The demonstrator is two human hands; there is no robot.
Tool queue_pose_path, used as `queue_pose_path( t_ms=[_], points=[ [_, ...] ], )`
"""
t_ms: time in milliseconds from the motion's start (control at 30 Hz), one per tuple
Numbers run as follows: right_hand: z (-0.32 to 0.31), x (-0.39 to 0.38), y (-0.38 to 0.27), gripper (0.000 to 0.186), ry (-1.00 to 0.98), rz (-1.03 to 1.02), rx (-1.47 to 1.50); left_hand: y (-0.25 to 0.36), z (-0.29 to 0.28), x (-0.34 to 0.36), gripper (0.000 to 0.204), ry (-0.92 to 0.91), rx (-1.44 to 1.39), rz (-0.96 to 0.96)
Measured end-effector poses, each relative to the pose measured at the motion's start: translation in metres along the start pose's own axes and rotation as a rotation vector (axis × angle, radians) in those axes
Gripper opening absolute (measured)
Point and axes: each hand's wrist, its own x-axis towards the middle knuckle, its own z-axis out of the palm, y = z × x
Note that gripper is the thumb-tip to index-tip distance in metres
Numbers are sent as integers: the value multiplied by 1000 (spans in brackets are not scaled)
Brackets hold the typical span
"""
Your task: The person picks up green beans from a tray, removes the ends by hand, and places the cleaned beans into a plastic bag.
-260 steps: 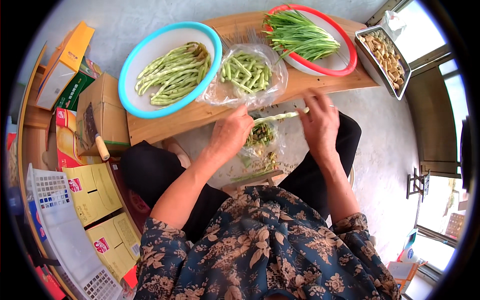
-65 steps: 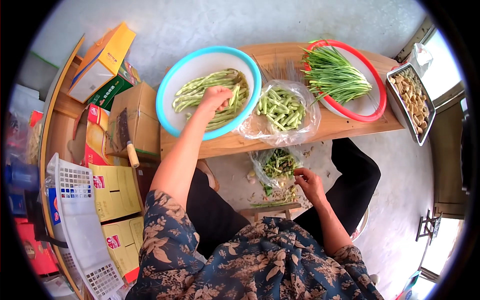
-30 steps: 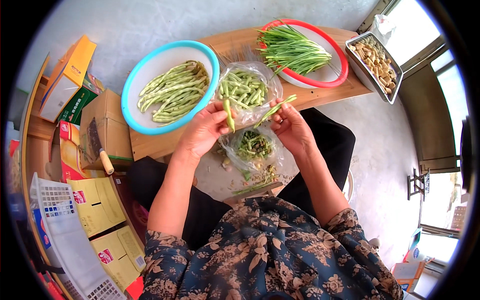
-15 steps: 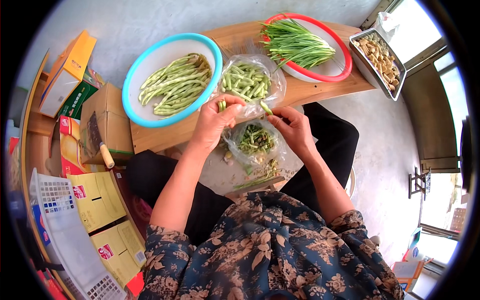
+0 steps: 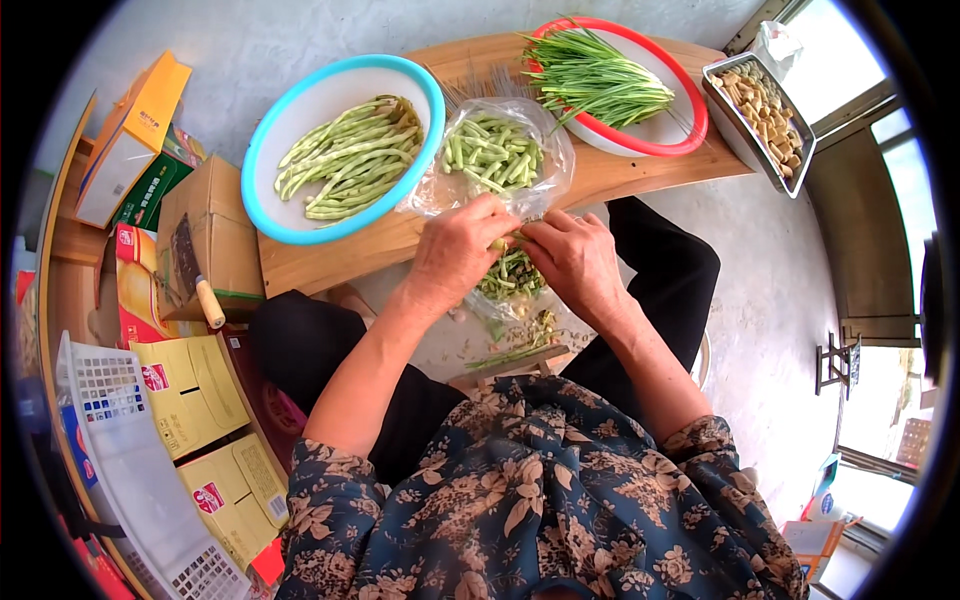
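My left hand [image 5: 462,248] and my right hand [image 5: 575,258] meet over the table's near edge, fingers closed together. Between their fingertips is a green bean [image 5: 516,238], mostly covered by the fingers. Just beyond them, a clear plastic bag [image 5: 556,172] lies spread open, with short pieces of green bean [image 5: 492,152] in it. Below the hands, partly hidden by them, a second bag holds dark green trimmings [image 5: 512,276]. Long whole green beans [image 5: 350,165] lie in a white basin with a blue rim [image 5: 262,205] to the left.
A red-rimmed basin [image 5: 690,140] of long green stalks [image 5: 610,85] stands at the far right of the wooden table [image 5: 345,262]. Beside it is a metal tray [image 5: 797,180] with tan chunks. At left are a cardboard box [image 5: 225,225], a knife [image 5: 208,300] and a white plastic basket [image 5: 135,440].
My hands have come together; before, they were apart, the left with bean pieces and the right with a bean end. The left hand has moved right and slightly down.
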Motion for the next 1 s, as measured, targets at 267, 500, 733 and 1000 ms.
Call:
queue_pose_path(
  t_ms=[267,500,733,1000],
  points=[
    [24,-7,-4,13,212,438,648,6,10,3,14,131,-232,-128],
    [21,-5,30,19,303,837,1580,-12,13,-8,12,122,-242,-324],
    [22,-10,31,15,271,817,1679,0,15,-2,22,17,-413,-315],
    [25,-11,21,14,208,616,1237,-2,16,-3,18,-17,-300,-281]
  ],
)
